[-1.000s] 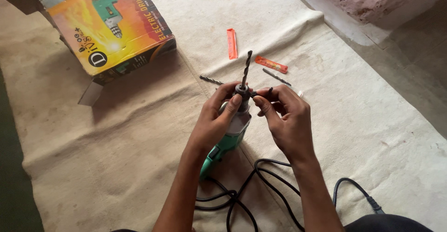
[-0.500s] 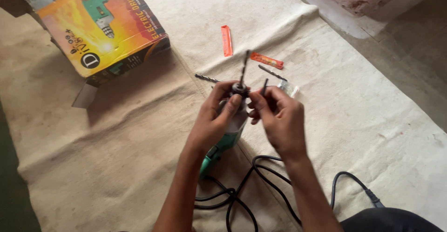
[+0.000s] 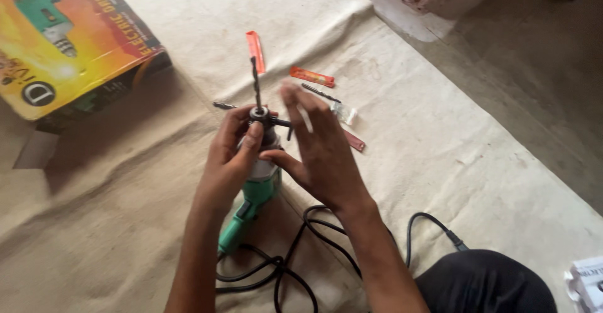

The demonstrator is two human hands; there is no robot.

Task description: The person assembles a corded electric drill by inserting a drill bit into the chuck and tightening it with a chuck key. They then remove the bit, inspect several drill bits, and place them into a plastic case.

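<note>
— What's the left hand [image 3: 233, 156] got?

— Its grip is closed around the front of a green drill [image 3: 256, 190], thumb up by the chuck. The drill stands nose up, with a dark bit [image 3: 255, 86] sticking straight out of the top and a small chuck key [image 3: 281, 123] jutting sideways from the chuck.

— And the right hand [image 3: 320, 153]?

— Wide open, fingers spread and a bit blurred, just beside the chuck on the far side of the key. It holds nothing; whether a fingertip touches the key, I can't tell.

— Where's the drill sitting?

— Over a pale cloth [image 3: 440, 137] spread on the floor, handle end down, its black cord [image 3: 295, 263] looping on the cloth near the person's knee.

— Anything around it?

— Beyond the hands, two orange packets [image 3: 255, 50] and [image 3: 312, 76], a loose drill bit [image 3: 320, 92] next to the second one, another bit [image 3: 223, 105] just left of the chuck. Far left, a bright orange and yellow cardboard box [image 3: 69, 43] picturing a drill.
</note>
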